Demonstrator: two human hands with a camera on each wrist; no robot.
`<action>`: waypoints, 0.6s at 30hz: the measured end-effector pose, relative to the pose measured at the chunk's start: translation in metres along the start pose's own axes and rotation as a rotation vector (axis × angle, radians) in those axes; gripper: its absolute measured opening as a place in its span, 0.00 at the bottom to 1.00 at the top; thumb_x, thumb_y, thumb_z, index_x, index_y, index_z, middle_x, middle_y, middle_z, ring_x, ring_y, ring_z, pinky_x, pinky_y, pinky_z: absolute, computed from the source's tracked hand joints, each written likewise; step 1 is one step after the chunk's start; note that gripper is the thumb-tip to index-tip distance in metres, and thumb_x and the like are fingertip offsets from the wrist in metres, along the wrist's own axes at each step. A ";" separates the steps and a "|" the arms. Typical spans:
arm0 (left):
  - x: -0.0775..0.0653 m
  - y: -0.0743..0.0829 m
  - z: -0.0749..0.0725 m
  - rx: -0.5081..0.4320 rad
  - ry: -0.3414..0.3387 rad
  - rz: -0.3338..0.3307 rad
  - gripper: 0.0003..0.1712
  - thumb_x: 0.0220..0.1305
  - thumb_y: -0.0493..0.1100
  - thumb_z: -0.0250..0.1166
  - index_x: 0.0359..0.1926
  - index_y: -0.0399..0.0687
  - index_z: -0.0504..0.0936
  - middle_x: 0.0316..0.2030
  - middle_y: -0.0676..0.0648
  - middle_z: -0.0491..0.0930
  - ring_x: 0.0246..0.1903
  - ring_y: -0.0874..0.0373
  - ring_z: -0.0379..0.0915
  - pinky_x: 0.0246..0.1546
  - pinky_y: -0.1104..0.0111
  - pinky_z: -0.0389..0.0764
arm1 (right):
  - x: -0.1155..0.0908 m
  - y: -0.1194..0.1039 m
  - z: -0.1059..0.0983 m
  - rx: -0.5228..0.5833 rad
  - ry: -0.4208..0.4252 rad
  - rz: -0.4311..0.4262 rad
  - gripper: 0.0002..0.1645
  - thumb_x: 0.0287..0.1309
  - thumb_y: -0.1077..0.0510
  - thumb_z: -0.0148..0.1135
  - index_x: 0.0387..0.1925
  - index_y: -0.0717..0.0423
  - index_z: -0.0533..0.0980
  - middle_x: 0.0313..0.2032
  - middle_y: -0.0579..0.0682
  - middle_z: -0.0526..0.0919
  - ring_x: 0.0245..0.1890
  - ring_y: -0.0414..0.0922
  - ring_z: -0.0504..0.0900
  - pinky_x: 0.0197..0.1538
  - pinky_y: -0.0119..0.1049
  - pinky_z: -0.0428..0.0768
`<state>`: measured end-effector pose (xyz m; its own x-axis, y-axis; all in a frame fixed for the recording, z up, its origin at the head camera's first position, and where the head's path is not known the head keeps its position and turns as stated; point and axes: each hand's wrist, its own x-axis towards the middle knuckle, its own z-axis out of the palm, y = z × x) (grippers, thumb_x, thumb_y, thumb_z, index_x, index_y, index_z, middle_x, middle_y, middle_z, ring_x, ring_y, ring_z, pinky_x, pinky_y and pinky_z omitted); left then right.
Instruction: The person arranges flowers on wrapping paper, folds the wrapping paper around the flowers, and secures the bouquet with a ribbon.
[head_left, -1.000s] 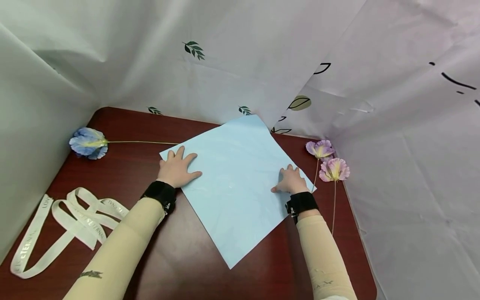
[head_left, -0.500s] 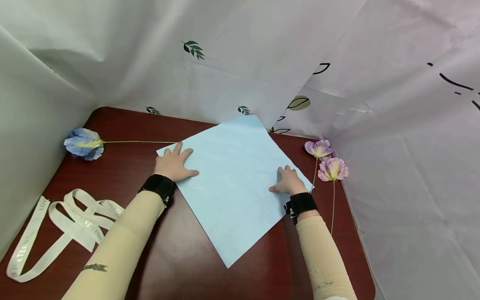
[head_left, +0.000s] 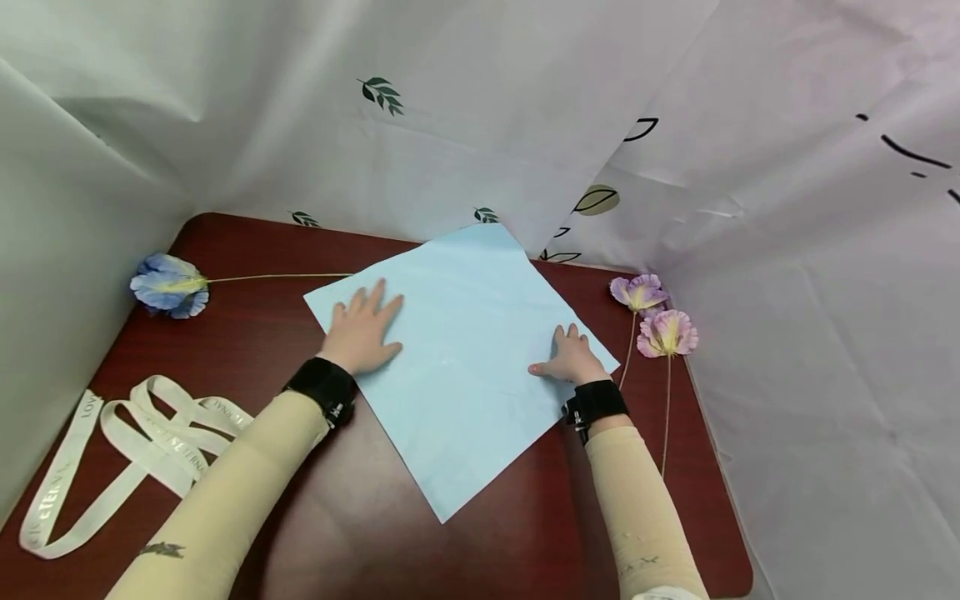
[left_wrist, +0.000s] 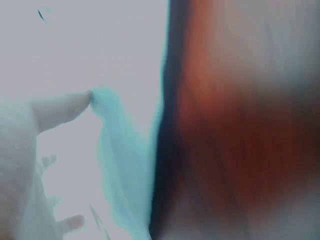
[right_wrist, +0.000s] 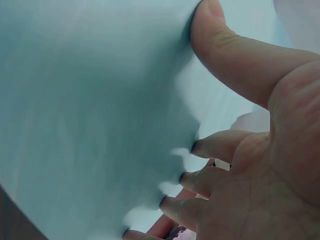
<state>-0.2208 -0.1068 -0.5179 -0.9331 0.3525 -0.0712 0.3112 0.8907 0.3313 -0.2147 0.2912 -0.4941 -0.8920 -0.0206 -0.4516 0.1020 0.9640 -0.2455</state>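
A light blue square sheet of wrapping paper (head_left: 457,367) lies flat on the dark red table, one corner pointing toward the person. My left hand (head_left: 360,333) rests on its left corner area with fingers spread. Near the right corner, my right hand (head_left: 573,357) touches the sheet with fingertips and thumb, palm raised. In the right wrist view, the fingertips (right_wrist: 187,177) press on the blue sheet (right_wrist: 90,125). The left wrist view is washed out, but a thumb (left_wrist: 62,110) shows at the sheet.
A blue flower (head_left: 171,286) lies at the back left, its stem end hidden under the sheet. Purple (head_left: 637,293) and pink (head_left: 667,335) flowers lie at the right edge. A white printed ribbon (head_left: 161,442) is loosely looped at the left. Pale curtains border the table (head_left: 360,533).
The sheet has shifted slightly left and away from the person. My left hand has slid from the edge further onto the sheet; my right hand has moved a little left with it.
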 end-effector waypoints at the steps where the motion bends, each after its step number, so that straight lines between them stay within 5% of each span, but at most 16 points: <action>1: -0.002 0.006 0.002 -0.014 -0.021 0.046 0.48 0.67 0.61 0.64 0.80 0.55 0.54 0.80 0.38 0.37 0.77 0.33 0.37 0.68 0.32 0.44 | 0.000 0.000 -0.001 0.002 -0.003 0.001 0.67 0.58 0.36 0.70 0.79 0.66 0.42 0.77 0.71 0.38 0.76 0.70 0.41 0.70 0.66 0.58; 4: -0.007 0.021 0.010 -0.029 -0.108 0.114 0.47 0.69 0.65 0.60 0.81 0.59 0.52 0.81 0.40 0.37 0.78 0.36 0.29 0.70 0.32 0.36 | -0.001 0.002 -0.003 0.010 -0.010 0.009 0.67 0.58 0.36 0.70 0.79 0.67 0.42 0.77 0.71 0.37 0.76 0.71 0.40 0.71 0.66 0.56; 7: -0.010 0.028 0.013 -0.038 -0.149 0.104 0.46 0.69 0.67 0.59 0.80 0.59 0.54 0.81 0.40 0.39 0.78 0.37 0.29 0.70 0.32 0.34 | -0.002 0.004 -0.006 0.019 -0.020 0.016 0.67 0.59 0.37 0.69 0.79 0.68 0.41 0.77 0.71 0.36 0.76 0.71 0.39 0.71 0.66 0.55; 18: -0.001 0.015 0.012 -0.056 -0.175 0.084 0.48 0.67 0.70 0.59 0.80 0.61 0.53 0.81 0.43 0.38 0.79 0.38 0.27 0.70 0.34 0.31 | 0.008 0.009 -0.006 0.002 0.008 0.031 0.68 0.58 0.31 0.67 0.80 0.62 0.41 0.79 0.66 0.36 0.77 0.67 0.38 0.67 0.74 0.55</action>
<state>-0.2133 -0.0902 -0.5237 -0.8573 0.4736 -0.2019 0.3713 0.8404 0.3947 -0.2241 0.3011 -0.4945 -0.8919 0.0116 -0.4521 0.1306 0.9636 -0.2331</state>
